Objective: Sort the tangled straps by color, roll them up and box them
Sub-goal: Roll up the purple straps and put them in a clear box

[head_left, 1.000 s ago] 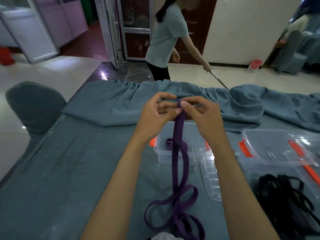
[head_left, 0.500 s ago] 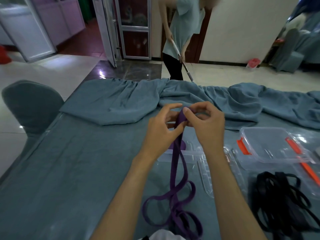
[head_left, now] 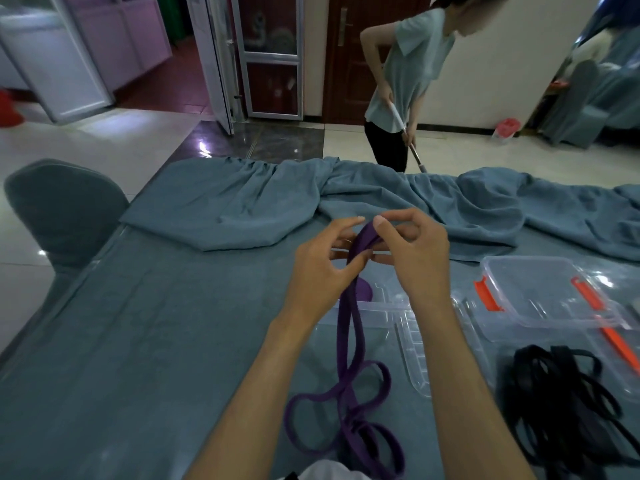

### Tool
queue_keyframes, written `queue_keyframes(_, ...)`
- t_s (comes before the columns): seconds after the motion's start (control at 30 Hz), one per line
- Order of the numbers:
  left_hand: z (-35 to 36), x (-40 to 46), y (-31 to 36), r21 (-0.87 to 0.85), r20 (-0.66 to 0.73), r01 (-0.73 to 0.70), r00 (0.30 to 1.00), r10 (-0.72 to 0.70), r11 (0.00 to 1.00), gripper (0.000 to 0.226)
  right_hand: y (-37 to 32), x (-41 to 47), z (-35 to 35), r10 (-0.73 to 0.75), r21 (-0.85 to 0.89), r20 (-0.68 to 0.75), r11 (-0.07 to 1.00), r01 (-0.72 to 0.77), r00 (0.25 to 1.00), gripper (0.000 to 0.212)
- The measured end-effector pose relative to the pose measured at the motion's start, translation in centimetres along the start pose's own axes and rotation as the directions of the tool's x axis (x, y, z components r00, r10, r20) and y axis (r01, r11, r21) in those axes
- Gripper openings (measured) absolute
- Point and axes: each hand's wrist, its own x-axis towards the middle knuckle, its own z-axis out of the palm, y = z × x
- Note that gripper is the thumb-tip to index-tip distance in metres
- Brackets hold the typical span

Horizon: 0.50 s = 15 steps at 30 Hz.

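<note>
1. Right now I'm at the roll-up step w/ the purple strap (head_left: 349,327): its top end is held up between both hands, above the middle of the desk (head_left: 145,334), and the rest hangs down to loose loops lying near the desk's near edge.
2. My left hand (head_left: 325,268) pinches the strap just below the top, thumb vs. fingertips. My right hand (head_left: 414,251) has thumb and forefinger curled over the very end, folding it over. Looks like the start of the coil, not much wound yet.
3. A clear box (head_left: 367,317) sits just behind the hanging strap. I can see something purple in it, prob. a roll already boxed, but it's partly hidden by my left hand.
4. Black straps (head_left: 568,410) lie in a tangled heap by the near right edge, w/ another clear box (head_left: 540,289) w/ orange latches just beyond. So sorting seems done; black rolling is not yet done.
5. Next, I reckon: keep the fold tight, wind turn on turn, feeding slack up w/o letting the lower loops knot. Risk: the crossed loops down low may snag.
</note>
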Motion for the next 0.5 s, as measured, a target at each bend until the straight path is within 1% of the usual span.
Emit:
queue_keyframes(0.03,-0.04,0.00,0.07,0.028,-0.009,-0.020,1.000,0.021,0.999,0.041,0.01,-0.06,0.01,0.021,-0.008,0.013,1.000,-0.021,1.000,0.012)
queue_keyframes(0.1,-0.20,0.14,0.13,0.074,-0.001,-0.071,0.997,0.071,0.995,0.033,-0.09,-0.13,-0.02,0.057,-0.010,0.048,0.998,-0.057,0.997,0.023)
queue_keyframes(0.17,-0.35,0.25,0.02,0.087,0.024,-0.105,0.994,0.103,0.991,0.029,-0.28,-0.10,-0.22,0.052,-0.014,0.066,0.999,-0.051,0.996,0.032)
queue_keyframes(0.4,-0.24,-0.09,-0.53,-0.009,0.003,-0.046,0.999,0.046,0.999,0.029,-0.21,-0.09,-0.35,0.011,-0.054,0.022,0.998,-0.010,1.000,0.016)
queue_keyframes(0.5,-0.31,-0.11,-0.42,-0.069,-0.004,-0.017,1.000,0.017,0.997,0.029,-0.23,-0.11,-0.03,0.041,-0.027,-0.005,0.999,-0.041,0.999,0.012)
